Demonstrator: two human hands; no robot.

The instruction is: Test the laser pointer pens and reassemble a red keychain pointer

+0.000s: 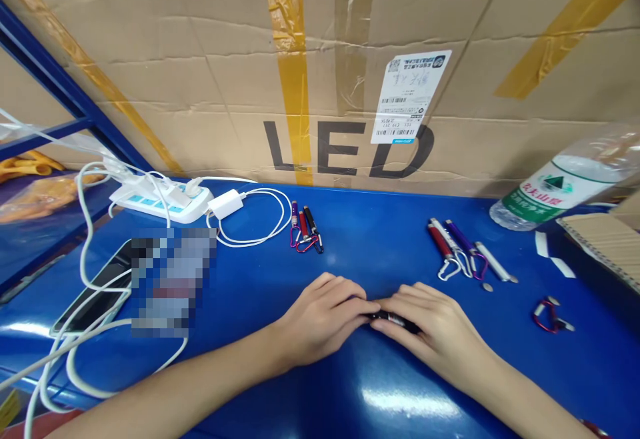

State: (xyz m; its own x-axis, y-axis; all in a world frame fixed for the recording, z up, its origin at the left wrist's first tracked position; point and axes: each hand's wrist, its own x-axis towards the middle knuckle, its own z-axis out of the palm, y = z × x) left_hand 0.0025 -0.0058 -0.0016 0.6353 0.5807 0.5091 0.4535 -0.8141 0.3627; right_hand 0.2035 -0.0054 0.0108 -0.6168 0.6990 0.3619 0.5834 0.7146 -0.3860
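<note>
My right hand [433,315] is closed around a small black keychain flashlight [397,321], held low over the blue shelf [280,385]. The fingertips of my left hand [325,315] pinch its left end, so much of the flashlight is hidden. Beyond my left hand lie several slim flashlights with carabiner clips, including a red one [303,224] and a purple one [295,214]. To the right of my right hand is another group, with a red flashlight [440,237], a blue-purple one [457,235] and a white tube [493,262]. A button cell [487,287] lies near them.
A large cardboard box [210,92] closes off the back. At left are a power strip [150,200], white cables [83,225] and a phone [95,292]. A tilted water bottle [560,185] rests at right; a red carabiner [545,315] lies in front of it.
</note>
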